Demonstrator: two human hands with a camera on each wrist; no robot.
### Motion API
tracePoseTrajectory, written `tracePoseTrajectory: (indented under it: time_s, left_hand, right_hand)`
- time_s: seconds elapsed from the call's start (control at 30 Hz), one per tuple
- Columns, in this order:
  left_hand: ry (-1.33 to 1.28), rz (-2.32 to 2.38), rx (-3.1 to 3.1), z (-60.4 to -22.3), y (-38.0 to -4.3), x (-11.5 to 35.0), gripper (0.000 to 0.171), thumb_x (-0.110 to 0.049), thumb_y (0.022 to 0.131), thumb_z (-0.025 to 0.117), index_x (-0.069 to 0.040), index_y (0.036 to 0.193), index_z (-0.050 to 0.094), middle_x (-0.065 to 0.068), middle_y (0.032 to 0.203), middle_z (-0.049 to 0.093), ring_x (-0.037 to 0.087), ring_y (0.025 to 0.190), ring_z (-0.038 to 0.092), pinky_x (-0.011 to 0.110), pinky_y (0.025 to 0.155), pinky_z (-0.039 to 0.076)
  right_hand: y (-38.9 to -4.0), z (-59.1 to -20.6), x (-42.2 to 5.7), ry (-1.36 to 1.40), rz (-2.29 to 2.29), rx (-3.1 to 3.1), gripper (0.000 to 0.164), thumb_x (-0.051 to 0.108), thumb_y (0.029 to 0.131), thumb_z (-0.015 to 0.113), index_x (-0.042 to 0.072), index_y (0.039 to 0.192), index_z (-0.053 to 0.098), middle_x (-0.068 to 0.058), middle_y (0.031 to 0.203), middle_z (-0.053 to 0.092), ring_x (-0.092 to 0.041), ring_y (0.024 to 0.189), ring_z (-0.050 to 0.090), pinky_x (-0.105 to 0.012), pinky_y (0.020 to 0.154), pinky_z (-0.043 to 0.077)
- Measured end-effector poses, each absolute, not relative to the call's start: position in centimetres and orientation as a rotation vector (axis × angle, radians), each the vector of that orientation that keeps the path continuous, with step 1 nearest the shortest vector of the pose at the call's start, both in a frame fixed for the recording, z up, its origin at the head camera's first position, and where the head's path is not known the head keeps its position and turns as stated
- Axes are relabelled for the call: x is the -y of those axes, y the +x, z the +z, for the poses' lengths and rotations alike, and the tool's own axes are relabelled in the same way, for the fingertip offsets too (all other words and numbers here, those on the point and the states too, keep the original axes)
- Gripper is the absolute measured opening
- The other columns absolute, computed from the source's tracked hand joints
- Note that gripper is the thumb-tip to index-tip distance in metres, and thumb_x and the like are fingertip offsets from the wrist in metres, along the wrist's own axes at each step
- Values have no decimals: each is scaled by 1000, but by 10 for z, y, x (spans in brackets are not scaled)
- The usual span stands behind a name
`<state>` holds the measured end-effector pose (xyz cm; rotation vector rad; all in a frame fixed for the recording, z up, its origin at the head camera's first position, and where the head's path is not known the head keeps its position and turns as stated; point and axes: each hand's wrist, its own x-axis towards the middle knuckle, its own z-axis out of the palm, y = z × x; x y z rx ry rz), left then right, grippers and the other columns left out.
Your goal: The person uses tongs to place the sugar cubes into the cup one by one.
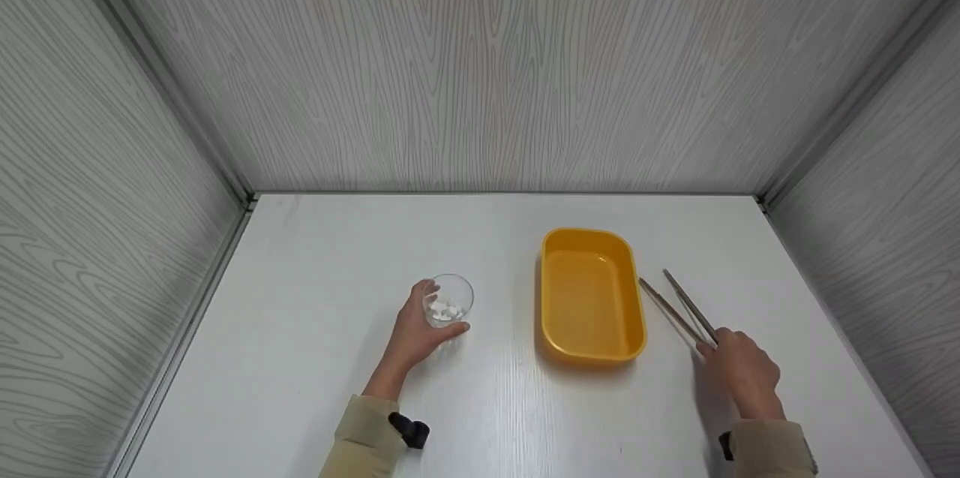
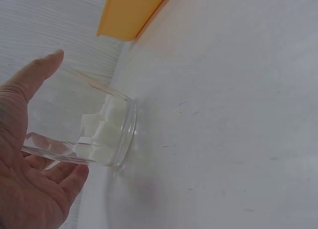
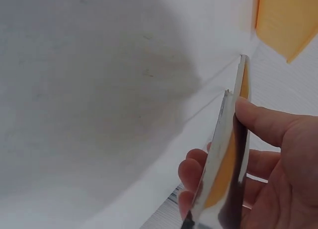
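Observation:
A clear glass [image 1: 459, 289] stands on the table left of centre, and several small white cube-like pieces [image 2: 104, 129] lie in its bottom. My left hand [image 1: 414, 334] grips the glass from the left, its thumb on the near side and its fingers curved round the far side. Over on the right, my right hand [image 1: 742, 371] holds metal tongs [image 1: 691, 308] by their rear part. The two tong arms are spread apart with nothing between their tips. In the right wrist view, the thumb presses on one arm of the tongs [image 3: 213, 164] and the other fingers lie behind.
A yellow rectangular tray [image 1: 548, 298] stands between the two hands, its inside bare. The tongs' tips are close to its right side. Wood-grained grey panels [image 1: 487, 73] rise behind and at both sides of the white table [image 1: 315, 253].

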<state>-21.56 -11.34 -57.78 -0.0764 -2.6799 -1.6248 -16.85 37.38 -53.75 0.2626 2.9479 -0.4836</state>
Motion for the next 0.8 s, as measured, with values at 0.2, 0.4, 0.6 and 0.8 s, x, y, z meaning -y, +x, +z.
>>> tracePoseTrajectory:
  time_s: [0.2, 0.4, 0.6, 0.8]
  left_hand:
    - [-69, -1619, 2691, -578, -216, 114, 101, -36, 72, 88, -4, 148, 31, 17, 146, 45, 35, 133, 43, 51, 109, 34]
    - [-59, -1632, 2682, -577, -215, 115, 101, -34, 71, 89, -5, 149, 31, 18, 145, 46, 37, 133, 42, 53, 108, 34]
    - [-33, -1630, 2708, -575, -214, 116, 107, -37, 71, 88, -4, 152, 27, 20, 148, 42, 39, 136, 38, 54, 109, 32]
    - [5, -1645, 2730, -570, -212, 120, 114, -44, 71, 87, -3, 155, 21, 23, 150, 37, 41, 136, 38, 54, 108, 34]
  right_hand:
    - [-171, -539, -375, 292, -455, -2898, 37, 22, 96, 61, -14, 105, 60, -18, 83, 58, -27, 68, 55, -43, 52, 47]
    - [-174, -544, -378, 329, -468, -2830, 30, 18, 91, 61, -11, 98, 62, -13, 79, 57, -26, 67, 53, -41, 52, 46]
    - [-173, -546, -379, 304, -453, -2813, 26, 16, 91, 63, -10, 92, 63, -12, 75, 58, -25, 64, 56, -40, 51, 47]
    - [-173, -544, -383, 319, -446, -2766, 27, 23, 89, 65, -3, 82, 61, -9, 69, 56, -23, 59, 53, -36, 47, 43]
